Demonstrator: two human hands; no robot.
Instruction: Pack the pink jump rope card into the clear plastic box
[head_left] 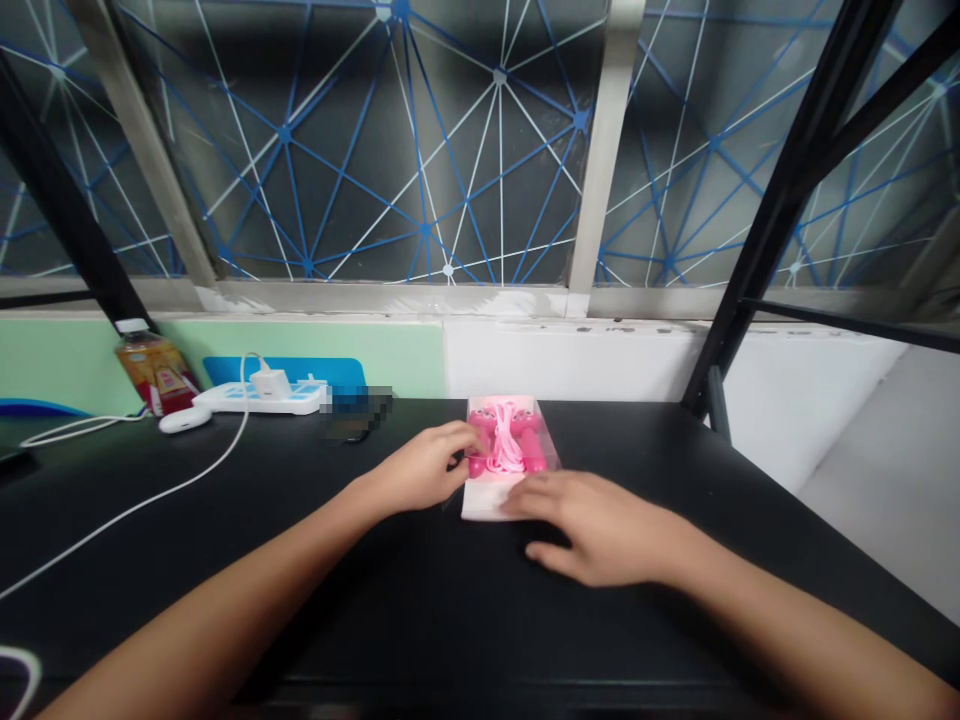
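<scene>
In the middle of the black desk lies a white box with a clear plastic cover [486,502]. Inside it shows a pink jump rope [508,440], its cord bundled between two darker pink handles. My left hand [429,462] is at the box's left side, fingers curled over the edge by the left handle and thumb bent beneath them; its exact hold is partly hidden. My right hand [581,520] is at the near right corner, palm down. Its fingers stretch over the white bare end of the box, and its thumb is spread apart above the desk.
A white power strip [307,398] with a plugged-in charger [270,384] stands at the back left, beside a drink bottle [159,375] and a white earbud case [184,419]. A white cable [187,484] crosses the desk's left side. Black frame posts [750,260] slope up at both sides.
</scene>
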